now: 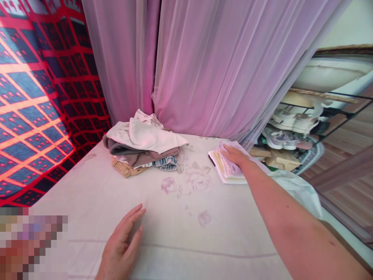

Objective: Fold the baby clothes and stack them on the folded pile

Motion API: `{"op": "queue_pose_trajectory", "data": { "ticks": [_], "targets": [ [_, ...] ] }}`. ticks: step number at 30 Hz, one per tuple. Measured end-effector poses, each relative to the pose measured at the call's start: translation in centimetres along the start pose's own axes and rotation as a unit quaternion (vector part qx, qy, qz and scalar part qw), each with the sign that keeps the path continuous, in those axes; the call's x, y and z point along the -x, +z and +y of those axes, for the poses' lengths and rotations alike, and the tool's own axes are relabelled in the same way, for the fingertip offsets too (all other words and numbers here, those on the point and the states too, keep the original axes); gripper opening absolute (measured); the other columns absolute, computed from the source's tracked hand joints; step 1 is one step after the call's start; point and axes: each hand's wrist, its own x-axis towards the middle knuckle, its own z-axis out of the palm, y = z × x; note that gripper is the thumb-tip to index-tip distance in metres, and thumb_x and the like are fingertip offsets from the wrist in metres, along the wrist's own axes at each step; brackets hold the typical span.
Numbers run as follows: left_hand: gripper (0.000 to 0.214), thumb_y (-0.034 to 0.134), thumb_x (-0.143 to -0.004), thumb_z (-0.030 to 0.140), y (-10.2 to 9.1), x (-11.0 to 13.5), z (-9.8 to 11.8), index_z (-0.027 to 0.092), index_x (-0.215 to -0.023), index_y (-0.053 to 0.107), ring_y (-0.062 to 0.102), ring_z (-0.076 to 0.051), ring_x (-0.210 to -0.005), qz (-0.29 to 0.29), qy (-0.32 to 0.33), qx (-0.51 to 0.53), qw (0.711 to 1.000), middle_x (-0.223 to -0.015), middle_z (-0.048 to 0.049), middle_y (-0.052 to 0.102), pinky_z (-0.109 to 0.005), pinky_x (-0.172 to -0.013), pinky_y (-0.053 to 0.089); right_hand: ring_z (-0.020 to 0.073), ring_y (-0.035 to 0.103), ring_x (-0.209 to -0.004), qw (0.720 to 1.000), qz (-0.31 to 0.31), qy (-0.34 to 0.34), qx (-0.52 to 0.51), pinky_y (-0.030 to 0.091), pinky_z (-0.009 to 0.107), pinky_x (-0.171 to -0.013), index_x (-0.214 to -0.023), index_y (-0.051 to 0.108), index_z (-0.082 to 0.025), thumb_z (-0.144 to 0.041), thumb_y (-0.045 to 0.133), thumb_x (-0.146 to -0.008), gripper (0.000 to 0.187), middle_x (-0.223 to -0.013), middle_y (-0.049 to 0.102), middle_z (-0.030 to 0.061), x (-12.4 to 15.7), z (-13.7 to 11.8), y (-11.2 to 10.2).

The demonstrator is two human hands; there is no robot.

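Note:
My right hand (234, 154) reaches far forward and rests flat, fingers stretched out, on a small stack of folded cloths (223, 167) in white, pale yellow and lilac. Near the front edge, my left hand (124, 237) hovers at or just over the flowered cover (186, 217), its thumb and fingers apart with nothing in them. Farther back on the left lies a loose pile of clothes (148, 136), with a pale ribbed garment on top and brown, grey and denim-blue pieces below. A woven basket edge (125, 168) shows under that pile.
Behind hangs a lilac curtain (210, 70); a red and dark checked cloth (55, 77) hangs at the left. On the right, a rack holds shoes (294, 120) and a white basin (329, 74). A whitish plastic bag (300, 190) lies beside my right forearm. The lower left corner is pixelated.

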Motion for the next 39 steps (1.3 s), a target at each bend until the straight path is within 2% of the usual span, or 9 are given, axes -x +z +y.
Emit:
{"op": "queue_pose_trajectory", "data": {
  "ticks": [4,9,16,19,22,26,29,33,39],
  "targets": [
    [0.034,0.048,-0.088,0.038,0.2,-0.2,-0.1,0.028,-0.116,0.065,0.059,-0.022,-0.118,0.008,-0.018,0.028,0.999,-0.128,-0.0047,0.064,-0.039,-0.1,0.049,0.0337,0.038,-0.134,0.998,-0.049,0.036,0.01,0.028,0.063,-0.103,-0.147,0.032,-0.036,-0.06,0.024,-0.092,0.06,-0.153,0.034,0.007,1.5,-1.3,-1.6],
    [0.033,0.048,-0.088,0.037,0.5,-0.5,0.2,0.026,-0.112,0.066,0.06,-0.022,-0.117,0.008,-0.031,0.057,0.998,-0.126,-0.0066,0.065,-0.041,-0.101,0.048,0.0321,0.051,-0.121,0.996,0.032,0.016,0.079,0.032,0.055,-0.1,-0.122,0.064,-0.02,-0.035,0.037,-0.093,0.043,-0.129,0.06,0.0162,3.8,-5.3,-4.0],
    [0.033,0.047,-0.086,0.03,1.1,-0.4,0.1,0.025,-0.112,0.066,0.06,-0.021,-0.117,0.023,-0.033,0.08,0.996,-0.125,-0.0068,0.065,-0.041,-0.101,0.048,0.0226,0.056,-0.111,0.955,0.138,-0.259,-0.038,0.036,0.036,-0.096,-0.111,0.067,-0.024,-0.033,0.048,-0.089,0.031,-0.12,0.066,0.0067,8.6,-19.6,-4.2],
    [0.033,0.047,-0.086,0.028,1.3,-0.4,0.1,0.025,-0.112,0.066,0.06,-0.02,-0.117,0.025,-0.037,0.096,0.994,-0.125,-0.0063,0.065,-0.04,-0.102,0.048,0.0227,0.053,-0.113,0.934,0.163,-0.301,-0.1,0.037,0.035,-0.094,-0.126,0.058,-0.023,-0.036,0.052,-0.088,0.041,-0.125,0.063,0.0072,10.5,-25.9,-3.6],
    [0.032,0.048,-0.085,0.026,1.5,-0.4,0.2,0.024,-0.112,0.066,0.06,-0.02,-0.117,0.034,-0.042,0.12,0.991,-0.124,-0.0065,0.065,-0.04,-0.102,0.047,0.0231,0.05,-0.116,0.93,0.162,-0.308,-0.121,0.037,0.036,-0.094,-0.125,0.056,-0.025,-0.036,0.054,-0.087,0.04,-0.128,0.06,0.0069,11.0,-29.8,-3.3],
    [0.033,0.048,-0.084,0.025,1.7,-0.4,0.3,0.023,-0.11,0.067,0.06,-0.02,-0.116,0.043,-0.057,0.149,0.986,-0.124,-0.0076,0.065,-0.041,-0.103,0.046,0.0204,0.056,-0.105,0.944,0.131,-0.272,-0.129,0.039,0.033,-0.088,-0.106,0.065,-0.024,-0.024,0.039,-0.094,0.028,-0.111,0.067,0.0054,10.4,-30.8,-3.7],
    [0.033,0.048,-0.083,0.025,1.9,-0.5,0.3,0.024,-0.111,0.067,0.059,-0.02,-0.117,0.04,-0.061,0.159,0.985,-0.124,-0.0073,0.065,-0.042,-0.103,0.045,0.0202,0.056,-0.106,0.942,0.128,-0.282,-0.126,0.039,0.032,-0.088,-0.114,0.061,-0.022,-0.026,0.044,-0.092,0.028,-0.114,0.066,0.0059,10.2,-30.2,-4.2],
    [0.034,0.049,-0.082,0.024,2.1,-0.7,0.4,0.024,-0.11,0.067,0.059,-0.021,-0.117,0.044,-0.069,0.166,0.983,-0.124,-0.0071,0.065,-0.042,-0.103,0.045,0.0216,0.051,-0.117,0.941,0.123,-0.296,-0.107,0.039,0.033,-0.092,-0.131,0.05,-0.023,-0.032,0.057,-0.086,0.046,-0.131,0.058,0.0063,10.7,-30.5,-4.0],
    [0.033,0.048,-0.083,0.024,2.2,-0.6,0.3,0.023,-0.111,0.066,0.059,-0.02,-0.118,0.05,-0.069,0.185,0.979,-0.124,-0.0073,0.065,-0.04,-0.104,0.045,0.0211,0.059,-0.101,0.955,0.12,-0.255,-0.092,0.042,0.032,-0.084,-0.11,0.064,-0.023,-0.022,0.045,-0.091,0.027,-0.115,0.066,0.0068,10.0,-31.8,-4.1]
  ]
}}
